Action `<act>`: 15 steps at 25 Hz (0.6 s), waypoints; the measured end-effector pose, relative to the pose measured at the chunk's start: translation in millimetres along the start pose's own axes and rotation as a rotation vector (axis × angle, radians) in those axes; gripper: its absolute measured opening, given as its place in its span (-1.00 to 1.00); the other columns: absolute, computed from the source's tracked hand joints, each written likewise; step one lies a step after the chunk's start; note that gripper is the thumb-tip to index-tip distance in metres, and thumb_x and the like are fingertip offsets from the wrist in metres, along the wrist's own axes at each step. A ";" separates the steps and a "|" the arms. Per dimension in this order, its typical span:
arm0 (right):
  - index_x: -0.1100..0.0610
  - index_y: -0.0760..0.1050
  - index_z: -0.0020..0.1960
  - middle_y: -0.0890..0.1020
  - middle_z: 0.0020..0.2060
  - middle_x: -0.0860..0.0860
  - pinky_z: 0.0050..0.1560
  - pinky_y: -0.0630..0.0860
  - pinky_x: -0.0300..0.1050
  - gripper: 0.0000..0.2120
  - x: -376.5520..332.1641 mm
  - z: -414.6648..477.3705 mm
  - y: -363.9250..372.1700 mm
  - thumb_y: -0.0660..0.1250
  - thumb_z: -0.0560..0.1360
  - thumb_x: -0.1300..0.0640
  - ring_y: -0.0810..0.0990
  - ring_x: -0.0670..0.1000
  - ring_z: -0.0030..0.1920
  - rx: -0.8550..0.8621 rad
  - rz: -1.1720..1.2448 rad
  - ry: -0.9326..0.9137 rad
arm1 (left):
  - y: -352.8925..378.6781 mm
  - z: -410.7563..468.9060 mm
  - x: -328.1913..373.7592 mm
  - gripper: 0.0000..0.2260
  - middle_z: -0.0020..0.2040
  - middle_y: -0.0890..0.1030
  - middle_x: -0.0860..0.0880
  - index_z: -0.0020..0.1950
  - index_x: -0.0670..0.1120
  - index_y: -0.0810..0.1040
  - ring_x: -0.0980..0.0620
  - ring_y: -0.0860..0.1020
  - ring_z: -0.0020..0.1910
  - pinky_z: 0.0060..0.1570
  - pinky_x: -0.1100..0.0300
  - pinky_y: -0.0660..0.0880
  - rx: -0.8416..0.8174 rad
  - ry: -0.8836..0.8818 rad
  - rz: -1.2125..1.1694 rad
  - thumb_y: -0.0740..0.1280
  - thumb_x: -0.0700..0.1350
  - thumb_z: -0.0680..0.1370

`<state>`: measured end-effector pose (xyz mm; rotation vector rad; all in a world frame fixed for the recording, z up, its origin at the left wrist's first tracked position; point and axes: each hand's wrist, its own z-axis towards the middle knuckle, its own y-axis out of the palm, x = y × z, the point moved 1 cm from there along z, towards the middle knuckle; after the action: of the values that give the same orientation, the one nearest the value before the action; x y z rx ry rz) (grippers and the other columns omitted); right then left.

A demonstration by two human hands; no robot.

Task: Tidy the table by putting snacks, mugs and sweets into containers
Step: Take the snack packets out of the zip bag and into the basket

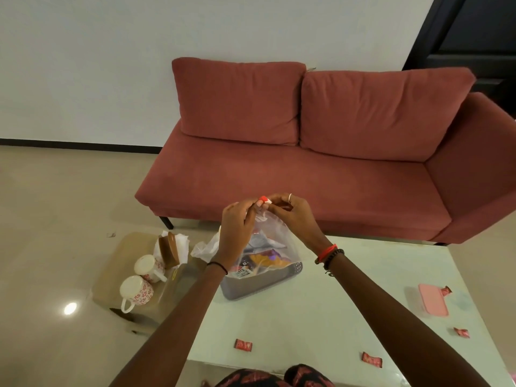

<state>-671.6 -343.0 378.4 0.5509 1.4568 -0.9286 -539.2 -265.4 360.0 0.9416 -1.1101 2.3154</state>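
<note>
A clear plastic bag [275, 247] full of snack packets stands in a grey basket [259, 283] at the table's far left. Both hands pinch the bag's top together: my left hand [237, 233] on the left, my right hand [293, 213] on the right, with a small red and white piece [264, 199] between the fingertips. Red wrapped sweets lie on the table: one [243, 344] near the front, one [372, 359] front right, one [461, 332] at the right. Two white mugs with red flowers [148, 268] [135, 291] sit in a cardboard box [117, 275] on the floor.
A pink lidded container [431, 303] sits at the table's right with another sweet [446, 290] behind it. A brown item in white wrapping [170, 250] is in the box. A red sofa [307, 152] stands behind the glass table [321, 317]. Tiled floor lies to the left.
</note>
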 end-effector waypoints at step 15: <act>0.16 0.54 -0.14 0.62 -0.22 -0.06 -0.19 0.44 -0.44 -0.87 60.8 -39.8 -57.8 0.43 0.46 0.11 0.58 -0.14 -0.18 0.010 -0.252 0.182 | -43.2 27.9 1.1 -0.79 -0.27 0.55 -0.06 0.00 -0.21 0.58 0.04 0.49 -0.29 -0.32 0.18 0.42 0.307 -0.142 -0.093 0.21 -0.13 0.60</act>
<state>-748.9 -355.2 328.3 0.4755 1.7141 -1.1064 -502.7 -261.5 396.1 1.2580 -0.7533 2.4143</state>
